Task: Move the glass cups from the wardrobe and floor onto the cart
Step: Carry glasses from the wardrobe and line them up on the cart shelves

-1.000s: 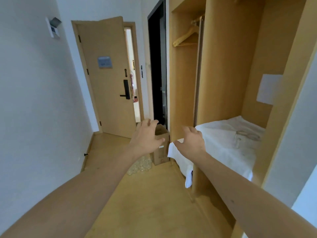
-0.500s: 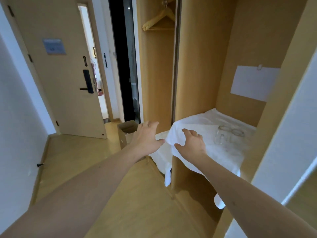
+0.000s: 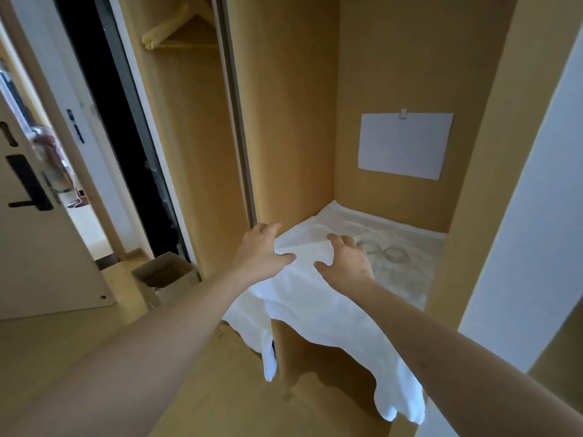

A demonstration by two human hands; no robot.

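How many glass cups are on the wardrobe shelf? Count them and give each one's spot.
2. Both stand on the white cloth: the left cup just beyond the right hand, the right cup beside it. Any others lie out of view.

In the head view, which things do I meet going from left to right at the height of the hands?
Cardboard box → left hand → right hand → glass cups on the white cloth.

A white cloth (image 3: 318,298) covers the tan wood wardrobe (image 3: 293,121) shelf under 2 clear glass cups (image 3: 383,253), near a white paper sheet (image 3: 405,145) and a brown cardboard box (image 3: 167,275).
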